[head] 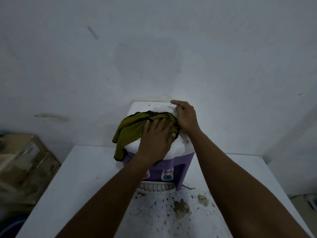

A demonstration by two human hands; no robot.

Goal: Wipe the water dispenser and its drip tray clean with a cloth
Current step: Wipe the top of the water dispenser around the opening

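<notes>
Both hands atop the water dispenser [180, 162].
The left hand [156, 136] presses flat on the olive cloth [132, 127]; the right hand [186, 115] rests beside it, fingers loose.

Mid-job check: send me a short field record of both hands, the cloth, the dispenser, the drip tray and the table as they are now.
left hand: flat on the cloth, fingers spread, pressing it onto the dispenser top
right hand: rests open on the top's right side, beside the cloth
cloth: olive green, bunched, one end hanging over the left edge
water dispenser: white top, purple body, brown smudges at front right of the top
drip tray: white, slotted, at the front base, untouched
table: white, dark specks and brown stains in front of the dispenser
</notes>
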